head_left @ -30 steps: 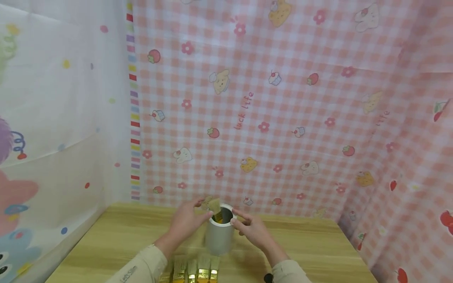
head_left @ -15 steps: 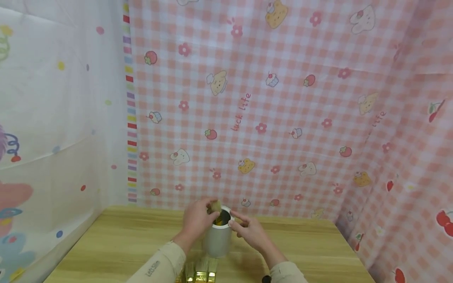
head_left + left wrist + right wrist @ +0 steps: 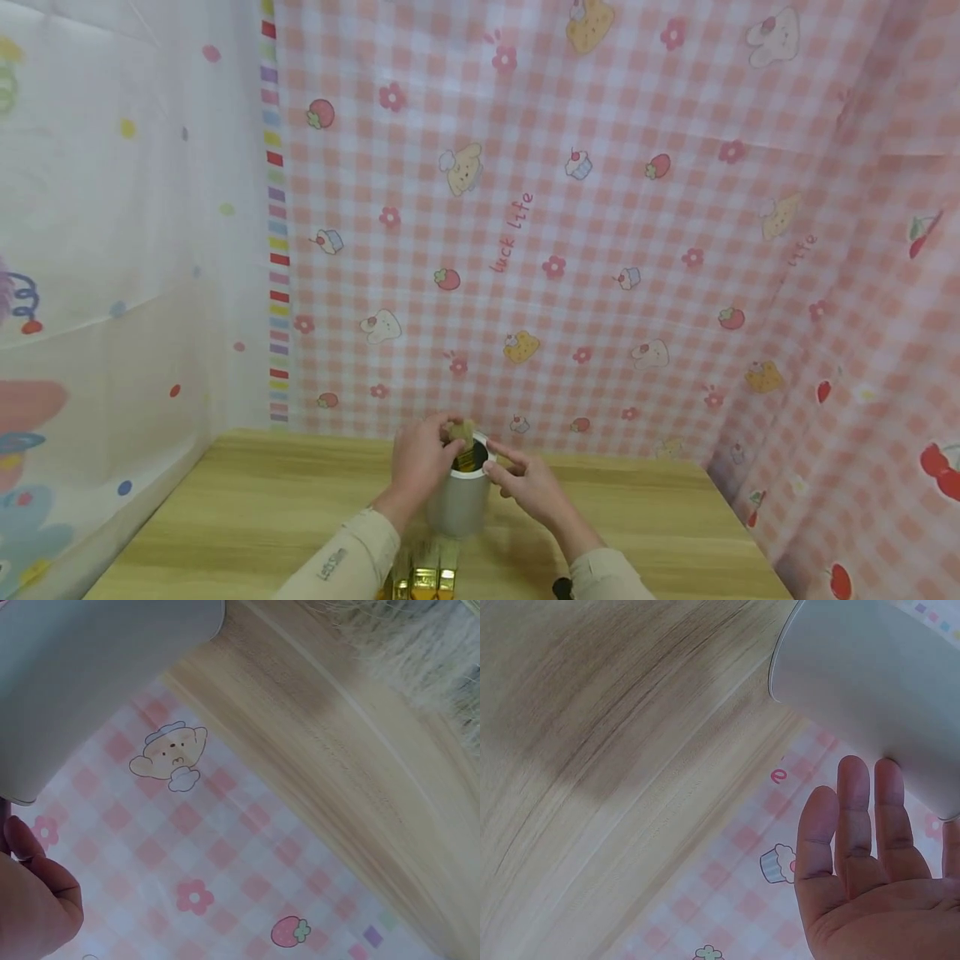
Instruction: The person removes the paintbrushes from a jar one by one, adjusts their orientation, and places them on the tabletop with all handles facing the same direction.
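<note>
At the table's far middle stands a grey cylindrical container (image 3: 457, 504) with a white rim. My left hand (image 3: 422, 457) pinches a paintbrush (image 3: 462, 431) by its pale bristles, over the left side of the opening; its lower part is down inside the container. My right hand (image 3: 531, 490) touches the rim on the right with thumb and index finger. In the right wrist view, the other fingers (image 3: 853, 784) are nearly straight, their tips at the container's side. Several more paintbrushes (image 3: 426, 579) lie side by side near the bottom edge of the head view, bristles pointing away from me.
The wooden table (image 3: 637, 533) reaches back to a pink checked cloth (image 3: 555, 317). A white patterned cloth (image 3: 150, 275) hangs on the left. Part of a small black object (image 3: 562, 587) shows beside my right sleeve.
My left hand has moved right to the container's opening, and the paintbrush stands more upright over it. The right hand has stayed at the rim.
</note>
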A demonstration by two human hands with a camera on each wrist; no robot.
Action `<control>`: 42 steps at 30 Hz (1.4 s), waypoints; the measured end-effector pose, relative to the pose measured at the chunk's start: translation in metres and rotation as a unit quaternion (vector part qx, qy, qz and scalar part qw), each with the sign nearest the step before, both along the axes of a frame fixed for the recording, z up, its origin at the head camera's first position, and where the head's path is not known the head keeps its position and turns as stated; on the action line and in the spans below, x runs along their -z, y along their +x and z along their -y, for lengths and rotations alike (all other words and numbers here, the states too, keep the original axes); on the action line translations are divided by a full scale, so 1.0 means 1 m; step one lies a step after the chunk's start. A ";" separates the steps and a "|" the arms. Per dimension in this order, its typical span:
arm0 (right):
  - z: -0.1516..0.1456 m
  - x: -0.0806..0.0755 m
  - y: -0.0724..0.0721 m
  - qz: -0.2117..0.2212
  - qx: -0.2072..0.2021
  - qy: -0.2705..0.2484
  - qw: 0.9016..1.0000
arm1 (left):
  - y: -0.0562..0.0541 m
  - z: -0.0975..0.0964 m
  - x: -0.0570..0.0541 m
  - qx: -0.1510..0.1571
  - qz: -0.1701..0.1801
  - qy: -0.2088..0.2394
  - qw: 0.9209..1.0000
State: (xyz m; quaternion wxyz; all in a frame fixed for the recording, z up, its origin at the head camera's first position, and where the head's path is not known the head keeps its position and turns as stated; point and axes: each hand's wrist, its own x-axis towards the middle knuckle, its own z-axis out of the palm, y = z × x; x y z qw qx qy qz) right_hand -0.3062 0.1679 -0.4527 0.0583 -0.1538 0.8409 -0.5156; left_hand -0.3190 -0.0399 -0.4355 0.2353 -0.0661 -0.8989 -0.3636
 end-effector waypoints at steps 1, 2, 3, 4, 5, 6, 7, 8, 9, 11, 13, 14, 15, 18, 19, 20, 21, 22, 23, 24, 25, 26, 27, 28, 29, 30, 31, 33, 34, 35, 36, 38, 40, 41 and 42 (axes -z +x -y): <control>0.000 0.000 0.000 0.003 0.000 0.000 1.000 | 0.000 0.001 0.000 0.003 0.000 0.002 1.000; -0.001 0.001 0.000 0.004 0.000 0.000 1.000 | 0.001 0.002 0.000 0.006 -0.002 0.002 1.000; -0.001 0.001 0.000 0.006 0.000 0.001 1.000 | 0.001 0.003 0.000 0.007 -0.003 0.004 1.000; -0.001 0.002 0.000 0.007 0.000 0.001 1.000 | 0.001 0.003 0.000 0.009 -0.006 0.005 1.000; -0.001 0.002 0.000 0.006 -0.001 0.002 1.000 | 0.002 0.004 0.000 0.009 -0.010 0.006 1.000; -0.001 0.003 -0.001 0.006 -0.002 0.001 1.000 | 0.002 0.005 0.000 0.009 -0.014 0.008 1.000; -0.001 0.004 -0.001 0.006 -0.002 0.001 1.000 | 0.001 0.005 0.000 0.008 -0.017 0.008 1.000; -0.001 0.004 -0.001 0.006 -0.002 0.000 1.000 | 0.001 0.006 0.000 0.008 -0.021 0.009 1.000; -0.001 0.004 -0.002 0.005 -0.002 0.000 1.000 | 0.001 0.006 0.000 0.008 -0.024 0.014 1.000; -0.001 0.003 -0.002 0.003 0.000 -0.001 1.000 | 0.000 0.007 -0.001 0.009 -0.031 0.017 0.999; -0.001 0.002 -0.002 0.000 0.003 0.001 1.000 | 0.000 0.008 -0.003 0.011 -0.034 0.022 0.999; -0.001 0.002 -0.002 -0.001 0.003 0.003 1.000 | 0.000 0.008 -0.004 0.011 -0.033 0.024 0.999; -0.001 0.002 -0.002 -0.002 0.004 0.005 1.000 | 0.001 0.009 -0.005 0.011 -0.032 0.027 0.999; 0.000 0.001 -0.001 -0.002 0.005 0.007 1.000 | 0.002 0.010 -0.008 0.008 -0.028 0.032 0.999; 0.000 0.001 -0.001 -0.002 0.005 0.007 1.000 | 0.002 0.010 -0.009 0.008 -0.026 0.033 0.999; 0.000 0.001 -0.001 -0.001 0.006 0.007 1.000 | 0.002 0.011 -0.010 0.007 -0.025 0.033 0.999; 0.000 0.001 -0.002 0.000 0.007 0.007 1.000 | 0.002 0.011 -0.010 0.007 -0.024 0.034 0.999; 0.000 0.001 -0.002 0.000 0.008 0.006 1.000 | 0.003 0.011 -0.011 0.008 -0.022 0.035 0.999; 0.000 0.001 -0.002 0.001 0.009 0.004 1.000 | 0.003 0.012 -0.012 0.008 -0.019 0.037 0.999; 0.000 0.001 -0.002 0.002 0.009 0.004 1.000 | 0.003 0.012 -0.013 0.009 -0.016 0.039 0.999; 0.000 0.001 -0.002 0.003 0.009 0.004 1.000 | 0.003 0.013 -0.013 0.010 -0.013 0.041 0.999; 0.000 0.001 -0.002 0.004 0.009 0.004 1.000 | 0.003 0.013 -0.014 0.009 -0.010 0.044 0.999; 0.000 0.001 -0.003 0.005 0.009 0.005 1.000 | 0.003 0.014 -0.014 0.009 -0.008 0.046 0.999; 0.000 0.002 -0.003 0.005 0.007 0.006 1.000 | 0.003 0.014 -0.014 0.008 -0.005 0.048 0.999; 0.000 0.002 -0.003 0.005 0.005 0.007 1.000 | 0.003 0.014 -0.014 0.008 -0.003 0.050 0.999; 0.000 0.002 -0.003 0.005 0.005 0.007 1.000 | 0.003 0.014 -0.014 0.007 0.000 0.054 0.999; 0.000 0.003 -0.003 0.004 0.004 0.008 1.000 | 0.003 0.014 -0.014 0.008 0.002 0.056 0.998; 0.000 0.004 -0.004 0.003 0.003 0.006 1.000 | 0.003 0.014 -0.016 0.014 0.006 0.065 0.998; 0.000 0.004 -0.004 0.002 0.003 0.005 1.000 | 0.003 0.014 -0.017 0.017 0.008 0.072 0.997; 0.000 0.004 -0.003 0.002 0.003 0.005 1.000 | 0.003 0.014 -0.018 0.020 0.009 0.079 0.997; 0.000 0.004 -0.003 0.003 0.004 0.004 1.000 | 0.003 0.014 -0.020 0.023 0.010 0.087 0.996; 0.000 0.004 -0.003 0.004 0.004 0.004 1.000 | 0.004 0.014 -0.023 0.026 0.010 0.101 0.994; 0.000 0.003 -0.003 0.005 0.005 0.005 1.000 | 0.005 0.014 -0.027 0.024 0.011 0.112 0.993; 0.000 0.003 -0.003 0.006 0.005 0.006 1.000 | 0.006 0.014 -0.029 0.024 0.010 0.117 0.993; 0.001 0.003 -0.004 0.005 0.005 0.007 1.000 | 0.006 0.014 -0.030 0.023 0.010 0.121 0.992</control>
